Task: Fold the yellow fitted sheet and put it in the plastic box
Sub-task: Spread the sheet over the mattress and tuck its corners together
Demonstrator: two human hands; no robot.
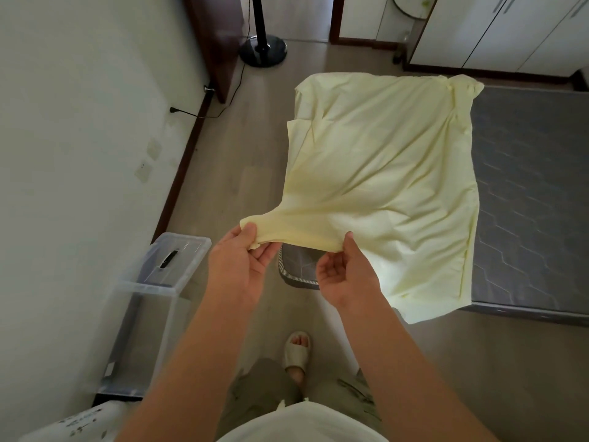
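The pale yellow fitted sheet [379,173] lies partly folded over the near-left part of a grey mattress [529,193]. Its near-left corner is lifted off the mattress and stretched toward me. My left hand [237,266] pinches the tip of that corner between thumb and fingers. My right hand [344,275] pinches the sheet's edge a short way to the right, palm turned up. The clear plastic box [140,317] stands on the floor at the left, against the wall, with its lid [178,253] leaning at its far end.
A white wall runs along the left. A black fan base [263,49] with a cord stands at the far end of the wooden floor. White wardrobe doors [497,30] rise at the back right. My slippered foot [297,350] is on the floor below my hands.
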